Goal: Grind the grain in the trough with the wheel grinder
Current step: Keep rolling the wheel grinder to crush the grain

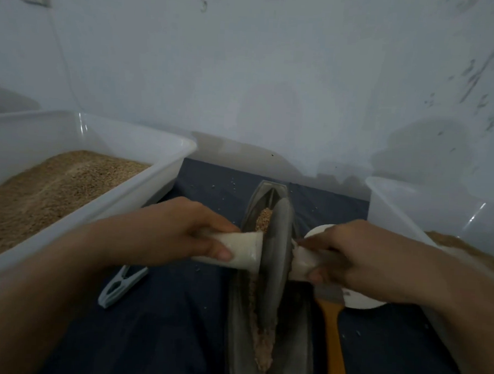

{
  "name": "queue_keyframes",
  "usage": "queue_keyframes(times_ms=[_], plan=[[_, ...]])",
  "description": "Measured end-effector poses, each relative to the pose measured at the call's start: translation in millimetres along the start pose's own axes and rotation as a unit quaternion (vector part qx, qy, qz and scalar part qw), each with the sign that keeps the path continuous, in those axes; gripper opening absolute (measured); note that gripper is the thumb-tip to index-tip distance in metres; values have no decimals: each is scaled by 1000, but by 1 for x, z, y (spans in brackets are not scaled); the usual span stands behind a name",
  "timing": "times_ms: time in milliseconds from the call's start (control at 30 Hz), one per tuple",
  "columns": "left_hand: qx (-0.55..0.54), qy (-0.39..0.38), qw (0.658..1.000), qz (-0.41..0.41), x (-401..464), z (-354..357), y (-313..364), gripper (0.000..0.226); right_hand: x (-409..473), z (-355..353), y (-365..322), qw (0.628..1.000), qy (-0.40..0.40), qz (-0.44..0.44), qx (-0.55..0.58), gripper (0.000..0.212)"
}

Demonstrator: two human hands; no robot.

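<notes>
Wheel (276, 251) set upright in trough (268, 193), centre of cloth, over grain (264, 216) | left hand (177, 231) and right hand (362, 258) each wrapped round an axle handle | risk: uneven push judged to tilt wheel, grain spilled over rim, fingers pinched near disc.

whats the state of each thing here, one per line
grey metal grinding wheel: upright in the trough, both handles gripped
long grey metal trough: holds grain along its groove
left hand: grips the left white handle
right hand: grips the right handle
left clear plastic tub: part-filled with grain
grey clothes peg: lying flat
</notes>
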State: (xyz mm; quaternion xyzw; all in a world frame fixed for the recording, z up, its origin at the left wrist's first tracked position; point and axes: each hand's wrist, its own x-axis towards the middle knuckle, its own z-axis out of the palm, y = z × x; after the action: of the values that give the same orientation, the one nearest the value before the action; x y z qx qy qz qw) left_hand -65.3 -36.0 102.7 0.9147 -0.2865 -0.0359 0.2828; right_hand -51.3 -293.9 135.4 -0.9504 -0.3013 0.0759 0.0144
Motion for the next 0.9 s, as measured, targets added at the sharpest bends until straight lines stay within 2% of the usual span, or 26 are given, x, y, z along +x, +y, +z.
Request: queue_keyframes(times_ms=[67,133,233,300,367,467,533,567,633,700,767,833,900], plan=[[97,84,991,-33,11,9,-3,28,16,10,7,997,45,37,-41,52],[192,181,963,-43,21,20,-7,37,28,20,13,989,115,58,-66,56],[259,247,934,-20,31,30,-12,43,36,31,19,978,179,74,-74,61],[244,241,939,-7,31,29,-15,44,35,31,18,979,174,63,-86,61],[182,209,961,2,25,22,-16,43,30,25,13,982,154,39,-99,56],[34,98,995,17,10,9,-9,39,12,12,2,992,75,7,-104,37],[-50,7,998,34,0,-1,-4,36,-6,1,-6,997,29,-22,-66,19],[-75,-32,996,39,-5,-6,-2,37,-15,-4,-10,998,15,-34,-46,17],[-102,-83,991,37,-10,-12,1,36,-25,-10,-15,999,5,-41,-23,30],[-77,-68,994,33,-10,-10,3,32,-23,-9,-16,999,12,-32,-26,38],[-19,-9,1000,15,-4,-4,3,25,-12,-3,-12,999,25,-15,-40,41],[37,54,998,-17,6,3,0,28,5,4,-2,998,38,19,-46,49],[115,126,984,-51,17,13,-5,36,22,13,8,994,88,45,-55,56]])
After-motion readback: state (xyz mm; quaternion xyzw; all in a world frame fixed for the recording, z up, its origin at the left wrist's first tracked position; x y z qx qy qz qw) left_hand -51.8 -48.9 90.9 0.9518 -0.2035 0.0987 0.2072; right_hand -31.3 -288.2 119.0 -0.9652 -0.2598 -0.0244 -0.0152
